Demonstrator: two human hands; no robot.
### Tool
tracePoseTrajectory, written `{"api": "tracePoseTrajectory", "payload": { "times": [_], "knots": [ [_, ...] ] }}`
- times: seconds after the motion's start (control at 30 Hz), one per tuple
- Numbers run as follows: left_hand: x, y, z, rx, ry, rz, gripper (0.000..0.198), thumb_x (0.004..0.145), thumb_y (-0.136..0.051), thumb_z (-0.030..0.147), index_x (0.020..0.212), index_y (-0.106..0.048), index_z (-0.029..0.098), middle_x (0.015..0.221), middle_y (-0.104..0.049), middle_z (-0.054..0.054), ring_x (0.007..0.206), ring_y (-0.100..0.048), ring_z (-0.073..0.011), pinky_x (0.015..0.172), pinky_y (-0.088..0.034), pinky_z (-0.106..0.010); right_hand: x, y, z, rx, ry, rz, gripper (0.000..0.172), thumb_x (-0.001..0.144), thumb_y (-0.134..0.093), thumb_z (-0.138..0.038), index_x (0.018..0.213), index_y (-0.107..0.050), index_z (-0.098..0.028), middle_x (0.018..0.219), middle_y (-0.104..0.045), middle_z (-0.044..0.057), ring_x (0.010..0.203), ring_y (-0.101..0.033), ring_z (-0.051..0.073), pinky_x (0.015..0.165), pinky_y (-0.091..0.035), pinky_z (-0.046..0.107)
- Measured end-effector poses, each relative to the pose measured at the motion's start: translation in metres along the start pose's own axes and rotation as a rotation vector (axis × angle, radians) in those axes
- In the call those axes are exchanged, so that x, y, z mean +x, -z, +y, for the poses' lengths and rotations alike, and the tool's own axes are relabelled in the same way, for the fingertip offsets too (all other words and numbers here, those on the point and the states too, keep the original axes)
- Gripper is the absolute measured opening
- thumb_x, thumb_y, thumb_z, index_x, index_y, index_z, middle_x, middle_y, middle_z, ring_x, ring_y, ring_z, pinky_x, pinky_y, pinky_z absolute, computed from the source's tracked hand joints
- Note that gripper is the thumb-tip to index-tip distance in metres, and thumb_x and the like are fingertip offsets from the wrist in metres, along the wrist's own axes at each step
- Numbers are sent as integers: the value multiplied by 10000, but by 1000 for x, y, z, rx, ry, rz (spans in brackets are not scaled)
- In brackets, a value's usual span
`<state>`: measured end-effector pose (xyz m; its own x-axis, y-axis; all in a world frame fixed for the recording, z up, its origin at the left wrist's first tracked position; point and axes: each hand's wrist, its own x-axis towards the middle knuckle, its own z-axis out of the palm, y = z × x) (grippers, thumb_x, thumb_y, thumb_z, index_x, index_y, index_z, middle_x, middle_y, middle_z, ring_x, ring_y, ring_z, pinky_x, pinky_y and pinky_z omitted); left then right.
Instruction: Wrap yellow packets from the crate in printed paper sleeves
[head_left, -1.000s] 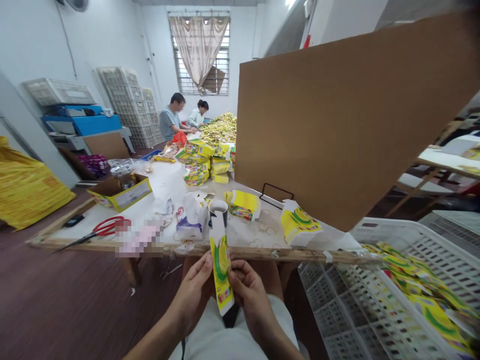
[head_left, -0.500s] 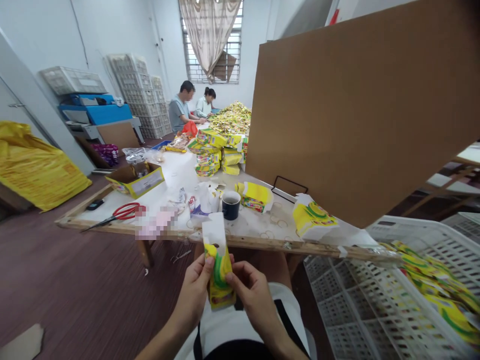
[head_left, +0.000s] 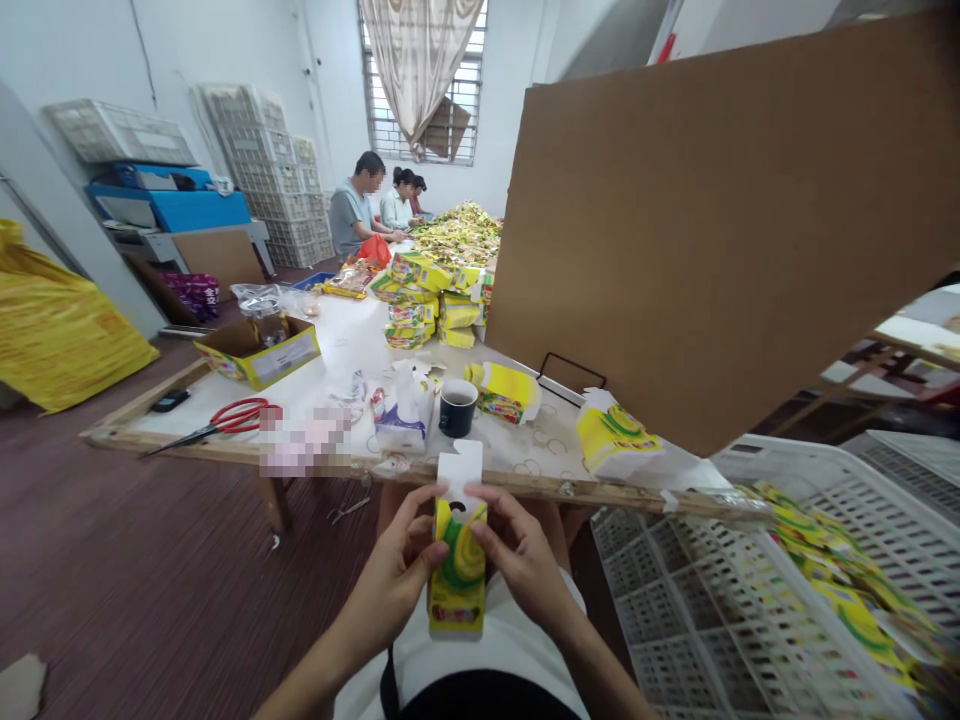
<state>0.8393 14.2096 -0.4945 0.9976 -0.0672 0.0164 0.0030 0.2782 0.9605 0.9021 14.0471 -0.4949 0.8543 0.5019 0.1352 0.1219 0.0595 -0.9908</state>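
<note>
A small yellow and green carton (head_left: 459,570) is held upright over my lap, its white top flap raised above the body. My left hand (head_left: 409,555) grips its left side, with the thumb on the front face and the index finger up by the flap. On the opposite side my right hand (head_left: 517,545) holds it the same way, thumb on the front and index finger at the flap's base. The carton's back is hidden. Just beyond it, on the table edge, stand a dark mug (head_left: 457,410) and a white and purple tissue pack (head_left: 403,415).
Red-handled scissors (head_left: 240,415) and an open yellow box (head_left: 262,360) lie on the left of the table. Stacked yellow cartons (head_left: 420,290) stand farther back, near other people. A large cardboard sheet (head_left: 697,240) leans at right, above a white crate (head_left: 675,600) with flat cartons.
The carton has turned from a tilt to upright, facing me squarely. Both index fingers have moved up to the flap. My view has shifted slightly right.
</note>
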Motion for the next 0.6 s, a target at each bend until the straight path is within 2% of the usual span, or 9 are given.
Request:
{"api": "tracePoseTrajectory", "payload": {
  "times": [0.07,0.17,0.27,0.33,0.37,0.4,0.5,0.53,0.6],
  "knots": [
    [-2,-1,1,-34,16,-56,356,856,-614,283,1153,-421,250,1003,-671,-56,907,-654,-186,776,-491,-276,1,7,-3,-46,-17,-52,262,862,-580,-411,996,-652,-197,932,-672,46,831,-601,169,731,-470,259],
    [-5,-2,0,-92,83,-106,310,817,-669,295,1003,-426,245,985,-660,-34,777,-649,-140,669,-482,-229,1,13,-4,-104,-10,-68,307,873,-552,-444,813,-688,-175,754,-656,32,693,-580,153,640,-448,252],
    [-6,-3,0,-120,132,-87,511,789,-698,336,1152,-341,294,1009,-657,-44,773,-667,-169,643,-500,-249,1,14,-4,-160,52,-46,354,877,-544,-436,706,-697,-166,719,-635,39,684,-579,156,640,-441,259],
    [-6,-4,1,-131,150,-89,706,778,-706,360,1295,-226,331,1045,-657,-66,831,-679,-211,672,-520,-288,2,12,-3,-155,81,-26,312,877,-548,-416,743,-692,-175,756,-641,41,721,-594,163,666,-451,262],
    [-6,-3,1,-129,157,-97,741,778,-704,365,1327,-207,332,1067,-654,-78,846,-682,-222,685,-525,-302,3,11,-3,-122,85,-9,256,872,-560,-406,816,-679,-186,791,-650,38,749,-602,165,687,-460,262],
    [-5,-3,1,-115,161,-106,715,784,-696,363,1331,-238,319,1081,-654,-86,849,-684,-226,696,-527,-312,4,10,-2,-79,88,21,213,863,-577,-396,913,-648,-201,835,-657,33,782,-606,166,718,-470,265],
    [-3,-2,1,-20,101,-58,507,811,-663,336,1249,-418,260,1086,-665,-94,880,-681,-228,749,-525,-321,9,13,-1,-16,99,161,317,863,-570,-424,1103,-555,-218,913,-646,29,839,-595,159,791,-475,278],
    [-2,-2,1,26,74,-26,461,819,-652,324,1230,-457,248,1092,-669,-94,912,-674,-233,776,-524,-326,10,15,-1,-24,77,161,337,878,-533,-455,1100,-573,-204,891,-643,32,820,-591,156,782,-474,279],
    [-2,-2,1,113,41,24,419,831,-632,301,1224,-506,230,1112,-671,-100,977,-656,-244,820,-520,-336,11,18,-2,-32,-33,36,383,875,-516,-492,1069,-623,-181,851,-650,38,765,-592,154,718,-474,272]
  ]
}}
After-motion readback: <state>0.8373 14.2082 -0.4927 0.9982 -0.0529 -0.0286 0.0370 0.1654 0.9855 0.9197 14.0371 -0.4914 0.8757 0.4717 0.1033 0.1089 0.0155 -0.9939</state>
